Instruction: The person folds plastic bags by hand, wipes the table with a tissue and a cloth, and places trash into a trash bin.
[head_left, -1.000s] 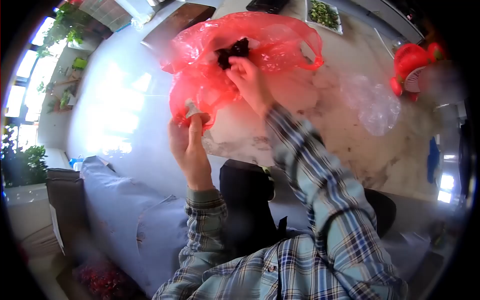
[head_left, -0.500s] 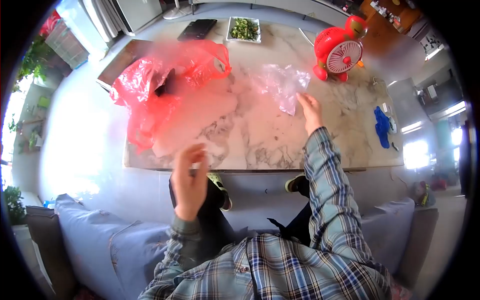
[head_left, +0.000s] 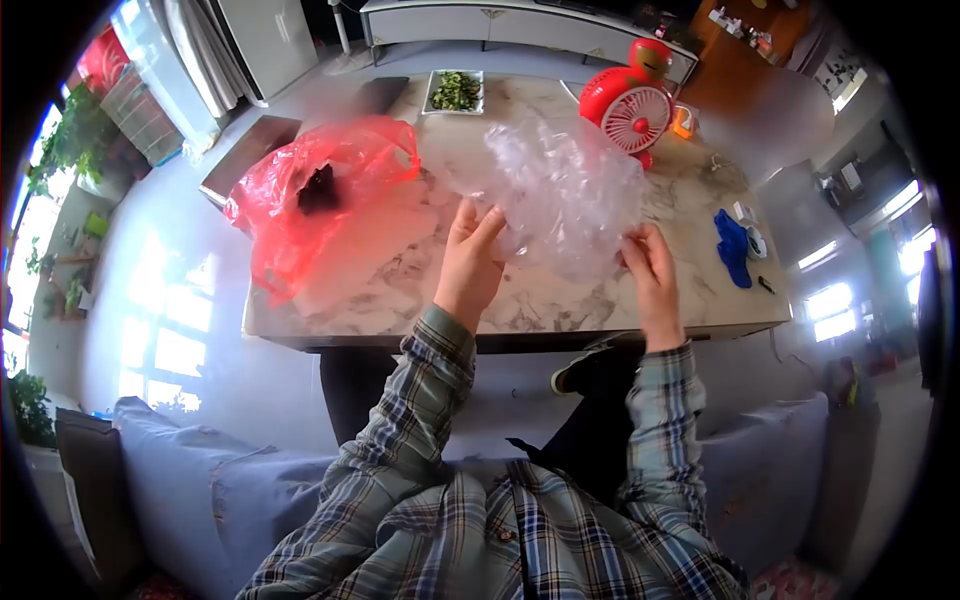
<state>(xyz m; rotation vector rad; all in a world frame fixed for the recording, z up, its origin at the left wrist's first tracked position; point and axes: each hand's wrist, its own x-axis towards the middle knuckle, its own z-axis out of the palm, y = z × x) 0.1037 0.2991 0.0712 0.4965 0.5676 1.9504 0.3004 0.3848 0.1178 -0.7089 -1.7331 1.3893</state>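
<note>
A clear plastic bag [head_left: 570, 195] is spread between my two hands above the marble-patterned table [head_left: 540, 305]. My left hand [head_left: 472, 262] pinches its left edge between thumb and fingers. At its lower right corner, my right hand [head_left: 650, 280] grips the plastic. To the left lies a red plastic bag [head_left: 285, 225], open at the top, with a dark clump [head_left: 319, 190] in it.
Toward the back stands a white tray [head_left: 455, 110] of chopped greens beside a dark flat object [head_left: 383, 95]. A red fan [head_left: 632, 112] stands behind the clear bag. At the right lies a blue item [head_left: 732, 248].
Both hands have left the red bag, which now lies on the table at the left. The clear bag has been picked up and is now held by both hands.
</note>
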